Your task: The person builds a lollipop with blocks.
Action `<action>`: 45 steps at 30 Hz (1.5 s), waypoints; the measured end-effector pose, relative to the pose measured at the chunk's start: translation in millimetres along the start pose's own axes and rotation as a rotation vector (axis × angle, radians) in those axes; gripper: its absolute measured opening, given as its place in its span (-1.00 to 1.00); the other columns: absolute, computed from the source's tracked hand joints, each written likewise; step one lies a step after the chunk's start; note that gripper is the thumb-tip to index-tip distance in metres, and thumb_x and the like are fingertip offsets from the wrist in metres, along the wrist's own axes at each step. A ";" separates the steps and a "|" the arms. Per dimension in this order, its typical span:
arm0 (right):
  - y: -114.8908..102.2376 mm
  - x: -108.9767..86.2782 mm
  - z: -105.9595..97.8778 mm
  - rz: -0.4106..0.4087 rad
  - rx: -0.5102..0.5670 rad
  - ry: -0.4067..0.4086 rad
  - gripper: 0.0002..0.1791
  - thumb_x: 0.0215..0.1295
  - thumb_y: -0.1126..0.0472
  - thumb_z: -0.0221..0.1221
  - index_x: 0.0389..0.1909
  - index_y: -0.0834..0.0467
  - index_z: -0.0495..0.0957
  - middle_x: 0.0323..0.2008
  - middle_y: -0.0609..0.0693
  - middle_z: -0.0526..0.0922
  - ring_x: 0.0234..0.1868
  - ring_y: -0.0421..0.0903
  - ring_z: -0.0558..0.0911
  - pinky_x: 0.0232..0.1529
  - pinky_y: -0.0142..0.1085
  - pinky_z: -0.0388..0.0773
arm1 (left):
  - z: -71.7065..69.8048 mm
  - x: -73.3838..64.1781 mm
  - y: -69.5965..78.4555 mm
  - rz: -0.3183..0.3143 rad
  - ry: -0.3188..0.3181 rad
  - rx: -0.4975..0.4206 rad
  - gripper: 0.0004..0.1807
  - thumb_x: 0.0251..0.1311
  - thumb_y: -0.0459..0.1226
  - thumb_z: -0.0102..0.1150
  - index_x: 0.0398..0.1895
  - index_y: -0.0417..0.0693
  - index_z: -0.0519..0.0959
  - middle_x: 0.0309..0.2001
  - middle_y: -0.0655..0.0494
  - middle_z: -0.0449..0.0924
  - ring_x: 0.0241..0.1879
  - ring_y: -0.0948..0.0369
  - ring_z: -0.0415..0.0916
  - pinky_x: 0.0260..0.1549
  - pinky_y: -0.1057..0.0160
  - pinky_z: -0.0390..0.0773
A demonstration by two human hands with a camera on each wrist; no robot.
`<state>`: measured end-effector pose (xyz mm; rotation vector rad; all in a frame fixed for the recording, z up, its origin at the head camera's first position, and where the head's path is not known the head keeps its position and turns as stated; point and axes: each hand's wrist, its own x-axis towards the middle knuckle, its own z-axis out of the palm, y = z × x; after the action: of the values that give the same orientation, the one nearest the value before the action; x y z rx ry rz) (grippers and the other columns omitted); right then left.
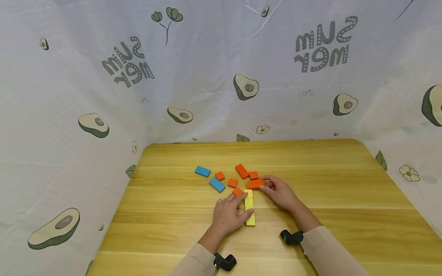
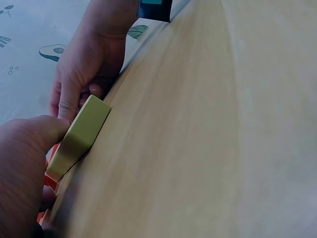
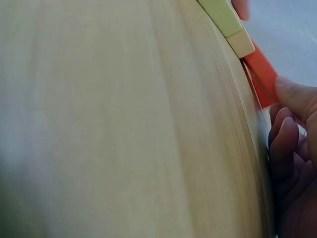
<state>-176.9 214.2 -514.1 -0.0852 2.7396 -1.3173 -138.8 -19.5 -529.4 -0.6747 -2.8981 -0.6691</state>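
Note:
My left hand (image 1: pixel 228 216) rests over a long yellow block (image 1: pixel 250 220), its thumb on the block's top. Its index fingertip touches a small pale-yellow block (image 1: pixel 249 192) that abuts the long block's far end. In the left wrist view, the thumb lies against the yellow block (image 2: pixel 81 134). With thumb and fingers, my right hand (image 1: pixel 281 193) pinches the right end of a red-orange rectangular block (image 1: pixel 254 185). In the right wrist view, this red-orange block (image 3: pixel 262 74) is close to the pale-yellow block (image 3: pixel 241 44).
Beyond the hands lie another long red-orange block (image 1: pixel 242 171) and several small orange-red blocks, one (image 1: pixel 237 191) near the left fingertips. Two blue blocks (image 1: pixel 202 171) are farther left. Printed cloth (image 1: pixel 207 92) hangs around the wooden table (image 1: pixel 165 230).

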 end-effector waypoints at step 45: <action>-6.2 -1.4 7.1 -0.032 -0.115 -0.015 -0.62 0.43 0.05 0.26 0.19 0.07 0.62 -0.31 -0.04 0.63 -0.35 -0.15 0.49 -0.26 -0.26 0.43 | -1.1 -3.3 0.3 0.027 0.026 0.010 -0.40 0.30 0.28 0.12 0.35 0.35 0.55 -0.39 0.34 0.45 -0.48 0.42 0.29 -0.40 0.38 0.13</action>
<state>-174.6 204.9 -513.5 -0.1477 2.8112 -1.1611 -135.7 -21.1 -528.9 -0.6971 -2.8615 -0.6548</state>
